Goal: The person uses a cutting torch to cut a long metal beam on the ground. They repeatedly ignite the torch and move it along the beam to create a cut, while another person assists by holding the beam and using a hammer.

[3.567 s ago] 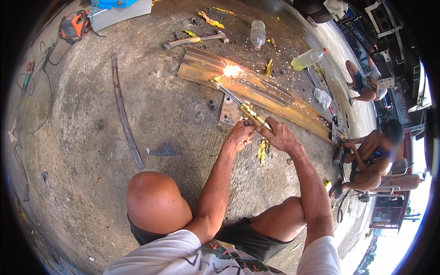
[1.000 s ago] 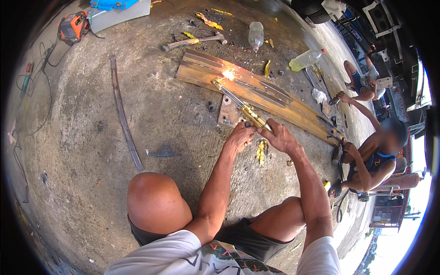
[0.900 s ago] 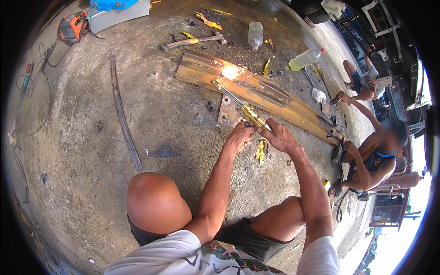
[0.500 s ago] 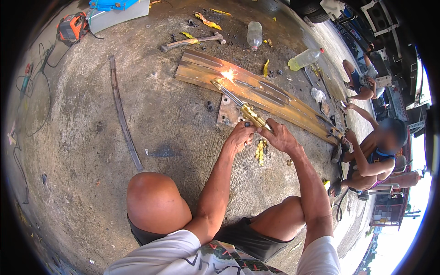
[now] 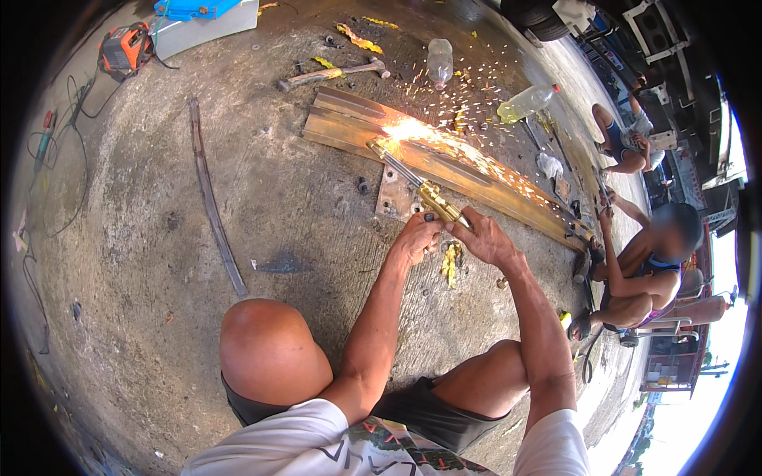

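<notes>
My right hand (image 5: 486, 238) wraps round the brass body of a cutting torch (image 5: 429, 193). My left hand (image 5: 419, 238) is closed on the same torch, just left of the right one; a small dark part shows by its fingers. The torch's tip points away from me at a long rusty steel beam (image 5: 341, 129). A bright glow sits at the tip, and sparks spray along the beam to the right and over the floor beyond. A rusty plate with holes (image 5: 393, 194) lies partly under the beam's near edge.
Beyond the beam lie a hammer (image 5: 337, 73), a clear bottle (image 5: 440, 63) and a bottle with yellowish liquid (image 5: 528, 104). A flat metal strip (image 5: 211, 194) lies left. An orange-black machine (image 5: 125, 49) stands far left. A co-worker (image 5: 639, 262) squats at the beam's right end.
The small glow at the torch tip has grown into a wide spray of sparks reaching right and far. My hands stay nearly still. The co-worker's arms have shifted.
</notes>
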`<action>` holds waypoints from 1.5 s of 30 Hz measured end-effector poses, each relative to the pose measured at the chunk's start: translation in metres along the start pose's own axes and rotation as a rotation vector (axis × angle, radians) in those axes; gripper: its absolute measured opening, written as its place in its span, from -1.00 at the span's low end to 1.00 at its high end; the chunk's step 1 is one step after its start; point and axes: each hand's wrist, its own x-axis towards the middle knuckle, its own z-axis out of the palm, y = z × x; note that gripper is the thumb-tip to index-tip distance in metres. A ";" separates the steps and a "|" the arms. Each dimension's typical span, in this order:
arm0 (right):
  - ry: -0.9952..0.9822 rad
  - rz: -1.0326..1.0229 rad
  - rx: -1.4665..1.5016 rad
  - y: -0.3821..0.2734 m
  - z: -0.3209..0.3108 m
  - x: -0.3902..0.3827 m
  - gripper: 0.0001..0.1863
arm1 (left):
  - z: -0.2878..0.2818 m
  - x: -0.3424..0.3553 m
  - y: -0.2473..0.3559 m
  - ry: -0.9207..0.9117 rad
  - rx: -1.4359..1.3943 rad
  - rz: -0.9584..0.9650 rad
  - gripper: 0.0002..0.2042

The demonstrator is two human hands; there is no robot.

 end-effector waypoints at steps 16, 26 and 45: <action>-0.010 -0.010 0.015 -0.005 -0.003 0.000 -0.34 | -0.003 -0.001 0.002 0.006 -0.023 0.026 -0.89; 0.050 -0.093 0.017 0.005 0.005 0.008 -0.36 | -0.003 -0.001 0.006 0.028 0.009 0.037 -0.90; -0.023 -0.019 0.039 -0.004 0.001 0.010 -0.31 | -0.002 -0.004 0.012 0.039 0.017 0.028 -0.89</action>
